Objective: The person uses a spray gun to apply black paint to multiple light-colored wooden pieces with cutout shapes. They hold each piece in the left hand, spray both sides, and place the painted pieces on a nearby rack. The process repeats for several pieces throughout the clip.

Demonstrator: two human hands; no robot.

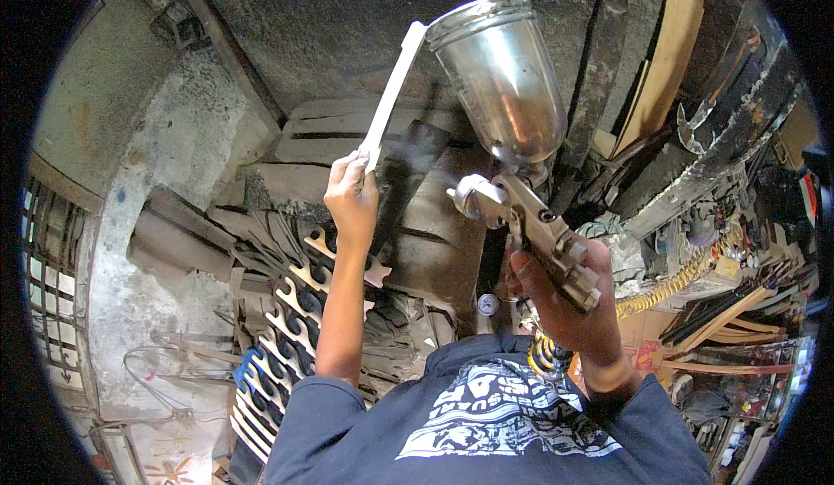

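My left hand (352, 194) pinches the lower end of a slim, pale wooden-looking strip (396, 94). The strip is raised and tilts to the upper right. In my right hand (595, 307) is a metal spray gun (534, 215), its handle wrapped by my fingers. A shiny metal cup (502, 76) sits on top of the gun, leaning left. The nozzle points left toward the strip, slightly apart from it. A faint mist hangs between nozzle and strip. Below the gun is a small round gauge (487, 304).
Several pale curved cut-out pieces (295, 320) stand in a row at lower left. A yellow coiled hose (665, 285) runs to the right of my right hand. Wooden boards (665, 59) lean at upper right. Long strips (738, 315) are stacked at far right. A barred window (54, 285) is at left.
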